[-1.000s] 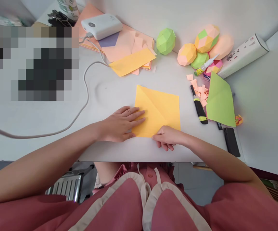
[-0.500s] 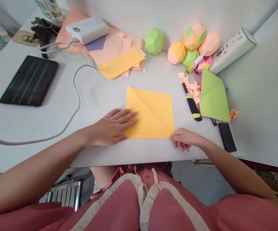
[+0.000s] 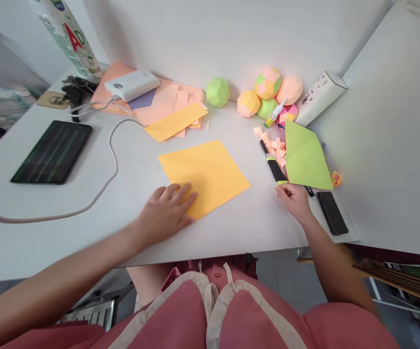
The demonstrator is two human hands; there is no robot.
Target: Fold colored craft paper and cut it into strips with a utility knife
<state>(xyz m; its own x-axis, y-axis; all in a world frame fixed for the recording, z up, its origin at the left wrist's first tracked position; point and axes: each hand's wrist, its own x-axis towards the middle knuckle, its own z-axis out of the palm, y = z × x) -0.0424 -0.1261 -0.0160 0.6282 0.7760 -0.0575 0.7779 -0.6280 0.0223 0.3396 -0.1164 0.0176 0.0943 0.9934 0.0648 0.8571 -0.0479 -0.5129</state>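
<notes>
My left hand [image 3: 168, 211] lies with its fingers spread on the lower left part of a yellow-orange sheet of paper [image 3: 213, 169]. The sheet is flat on the desk, turned at an angle, with faint creases. At the right, my right hand [image 3: 297, 199] has its fingers curled together at the lower end of a black and yellow-green utility knife [image 3: 276, 169], whose tip they partly cover. Beside the knife lie small peach paper strips [image 3: 278, 149] and a folded green sheet [image 3: 306, 157].
Faceted paper balls [image 3: 267, 83] stand along the wall near a white box [image 3: 319, 99] and a glue tube [image 3: 274, 114]. A tablet [image 3: 53, 152], a cable and a power bank [image 3: 133, 85] on stacked paper [image 3: 162, 104] are left. A phone [image 3: 332, 213] lies at the right edge.
My right hand has left the yellow sheet's corner and moved right to the knife. The sheet has turned on the desk under my left hand. The view has tilted up.
</notes>
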